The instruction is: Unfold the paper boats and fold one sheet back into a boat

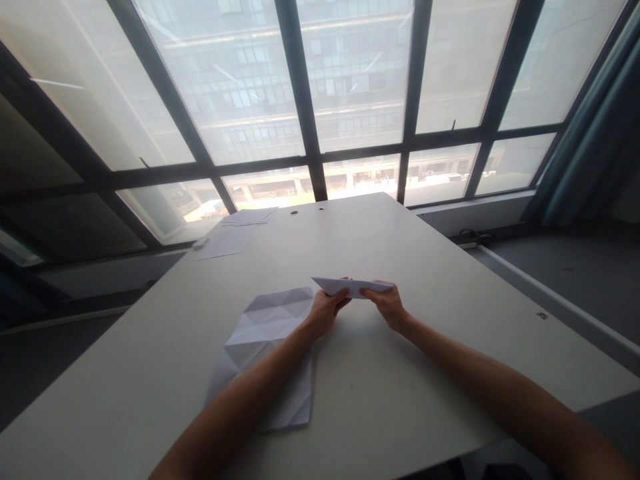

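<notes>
A white sheet of paper folded into a long pointed shape [354, 287] is held above the table between both hands. My left hand [327, 308] pinches its left half, thumb on the near side. Gripping the right half is my right hand [389, 303], also with its thumb on the near side. The fingers behind the paper are mostly hidden. Under and beside my left forearm lies a creased, unfolded white sheet [273, 320], with fold lines across it; the forearm covers part of this sheet.
The white table [425, 373] stretches away toward tall windows. Several flat paper sheets [230, 237] lie at its far left edge, with a small whitish object [200, 244] beside them. A blue curtain [585, 133] hangs at the right.
</notes>
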Motion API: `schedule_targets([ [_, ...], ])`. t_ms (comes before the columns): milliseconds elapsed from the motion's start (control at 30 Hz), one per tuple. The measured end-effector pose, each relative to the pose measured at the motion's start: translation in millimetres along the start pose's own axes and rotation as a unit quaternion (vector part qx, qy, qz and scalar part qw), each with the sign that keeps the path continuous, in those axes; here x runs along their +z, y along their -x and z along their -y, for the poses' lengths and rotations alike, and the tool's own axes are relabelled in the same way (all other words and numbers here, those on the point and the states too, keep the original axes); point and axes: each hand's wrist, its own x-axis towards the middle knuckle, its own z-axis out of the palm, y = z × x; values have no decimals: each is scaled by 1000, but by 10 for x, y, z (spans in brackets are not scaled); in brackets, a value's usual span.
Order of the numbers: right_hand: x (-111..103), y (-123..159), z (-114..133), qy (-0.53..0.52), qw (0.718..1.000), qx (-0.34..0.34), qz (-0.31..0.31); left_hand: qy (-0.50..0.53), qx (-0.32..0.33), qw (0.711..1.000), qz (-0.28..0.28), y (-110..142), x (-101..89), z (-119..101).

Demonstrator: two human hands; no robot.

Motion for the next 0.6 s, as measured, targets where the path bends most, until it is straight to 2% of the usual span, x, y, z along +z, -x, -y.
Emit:
schedule_targets([
  [100,27,22,20,1,1000,-2,-10,-76,10,996,35,28,38,18],
  [167,45,39,22,12,1000,-1,0,-109,32,993,36,34,48,26],
  [367,72,32,-75,90,995,-1,45,-103,40,994,5,4,15,33],
  [600,11,5,-91,138,987,-45,72,-124,52,991,30,7,21,39],
])
